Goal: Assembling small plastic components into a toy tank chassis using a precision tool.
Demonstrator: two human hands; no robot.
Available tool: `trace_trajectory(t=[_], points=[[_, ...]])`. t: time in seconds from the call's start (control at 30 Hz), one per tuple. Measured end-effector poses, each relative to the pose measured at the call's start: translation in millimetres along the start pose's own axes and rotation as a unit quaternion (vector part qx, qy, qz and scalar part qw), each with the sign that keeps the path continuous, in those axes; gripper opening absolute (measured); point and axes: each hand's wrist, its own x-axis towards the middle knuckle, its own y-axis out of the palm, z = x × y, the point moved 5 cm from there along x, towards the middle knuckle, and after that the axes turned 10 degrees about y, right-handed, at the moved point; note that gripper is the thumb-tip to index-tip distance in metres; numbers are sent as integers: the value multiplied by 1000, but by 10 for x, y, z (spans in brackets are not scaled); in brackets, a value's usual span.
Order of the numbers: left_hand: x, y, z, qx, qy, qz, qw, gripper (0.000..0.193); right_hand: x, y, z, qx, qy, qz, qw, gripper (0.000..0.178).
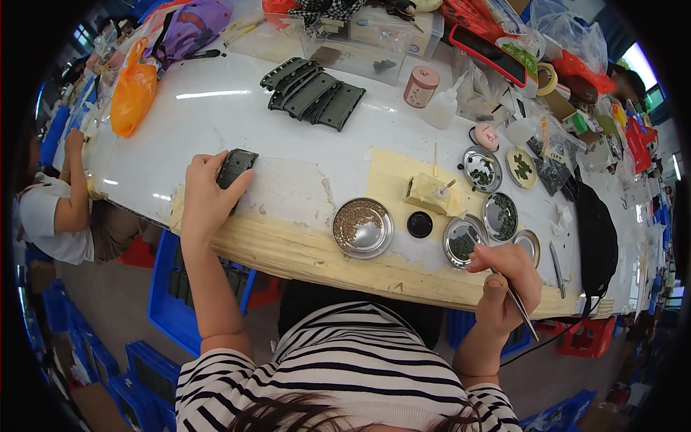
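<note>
My left hand (206, 189) grips a dark green, ridged plastic part (235, 167) against the white table, fingers on its far side and thumb on its near side. My right hand (506, 282) is closed around metal tweezers (520, 309). The tips of the tweezers reach over a round metal dish (450, 260) of tiny dark green pieces. Beside it are another dish (512, 232) with dark green pieces and a small black round lid (419, 225). Farther left, a larger metal dish (389, 234) contains small brownish pieces. Several similar green parts (314, 93) lie together toward the back.
A tape-covered block (425, 191) with a thin stick stands behind the dishes. Tape lines the table's front edge (302, 248). At right lie a metal tool (557, 270) and a black cloth item (597, 237). Another person (61, 209) sits far left. A blue crate (167, 295) is below.
</note>
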Motion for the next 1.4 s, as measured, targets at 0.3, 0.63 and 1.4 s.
trace_trajectory(t=[0.3, 0.63, 1.4], points=[[1437, 111, -71, -71, 89, -49, 992, 55, -27, 14, 39, 14, -21, -14, 1000, 31], [1676, 319, -151, -72, 124, -18, 990, 39, -115, -177, -46, 0, 15, -17, 1000, 34], [-926, 830, -1976, -890, -114, 153, 415, 62, -194, 287, 13, -4, -37, 115, 993, 44]])
